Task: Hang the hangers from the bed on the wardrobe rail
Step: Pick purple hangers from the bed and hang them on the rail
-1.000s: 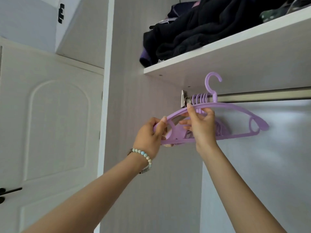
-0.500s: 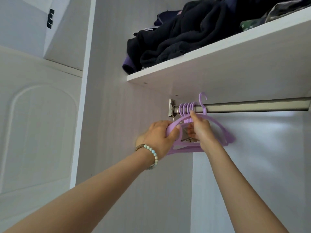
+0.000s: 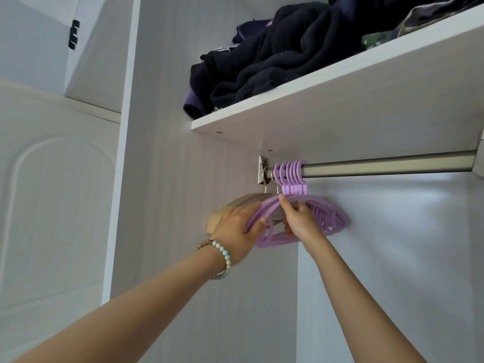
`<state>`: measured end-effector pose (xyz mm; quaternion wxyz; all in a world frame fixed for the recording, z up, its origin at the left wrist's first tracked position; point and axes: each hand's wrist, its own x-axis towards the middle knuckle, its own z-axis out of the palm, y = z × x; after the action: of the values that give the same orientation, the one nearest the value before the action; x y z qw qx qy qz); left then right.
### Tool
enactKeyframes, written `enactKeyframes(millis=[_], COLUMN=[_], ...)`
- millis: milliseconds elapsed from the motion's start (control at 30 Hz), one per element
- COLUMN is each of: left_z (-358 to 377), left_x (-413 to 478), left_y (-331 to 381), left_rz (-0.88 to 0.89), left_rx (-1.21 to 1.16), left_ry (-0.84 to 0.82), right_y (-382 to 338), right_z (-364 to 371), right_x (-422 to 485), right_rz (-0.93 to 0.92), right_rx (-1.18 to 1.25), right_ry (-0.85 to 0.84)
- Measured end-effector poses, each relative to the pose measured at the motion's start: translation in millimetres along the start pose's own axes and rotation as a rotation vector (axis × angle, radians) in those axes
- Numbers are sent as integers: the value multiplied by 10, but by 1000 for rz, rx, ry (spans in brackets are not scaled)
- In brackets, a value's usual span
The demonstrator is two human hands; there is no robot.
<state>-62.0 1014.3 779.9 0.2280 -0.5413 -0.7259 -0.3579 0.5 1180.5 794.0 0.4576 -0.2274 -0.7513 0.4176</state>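
Several purple plastic hangers (image 3: 332, 218) hang bunched at the left end of the metal wardrobe rail (image 3: 387, 167), their hooks (image 3: 292, 174) packed side by side. My left hand (image 3: 239, 226), with a bead bracelet at the wrist, grips the left shoulder of the front purple hanger. My right hand (image 3: 297, 218) holds the same hanger near its middle, fingers curled round the bar, index finger pointing up toward the hooks. Behind my left hand a wooden hanger (image 3: 222, 213) with a metal hook hangs against the wardrobe's side wall.
A white shelf (image 3: 327, 100) just above the rail carries a pile of dark folded clothes (image 3: 275, 56). A white panelled wardrobe door (image 3: 57, 192) stands to the left. The rail to the right of the hangers is bare.
The last purple hanger, held below the rail with its hook raised one second ago, now hangs on the rail with the others. Both hands stayed on it and pushed it left.
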Motion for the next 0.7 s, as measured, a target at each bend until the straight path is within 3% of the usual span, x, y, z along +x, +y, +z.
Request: enactKeyframes(millis=[133,267,400,567,700], left_z=[-69,-249,-624,-1322,-2077], left_x=[-105,-273,-532,-1046,-1733], left_y=[-106,-260,-366,-651,-1057], left_rz=[-48,-55,-49,-50,-141], left_rx=[-132,-117,-96,-8,97], left_ry=[-9,-1,54,184,279], right_y=[7,-110,-377,-855,-1299], right_z=[57,129,342,913,1604], right_x=[-146,-433,-739,-1205,-1757], right_rz=[-66,-154,-370,-524,-611], right_rx=[-94,-202,-203,-102,-59], right_ry=[48,148,204,137,-26])
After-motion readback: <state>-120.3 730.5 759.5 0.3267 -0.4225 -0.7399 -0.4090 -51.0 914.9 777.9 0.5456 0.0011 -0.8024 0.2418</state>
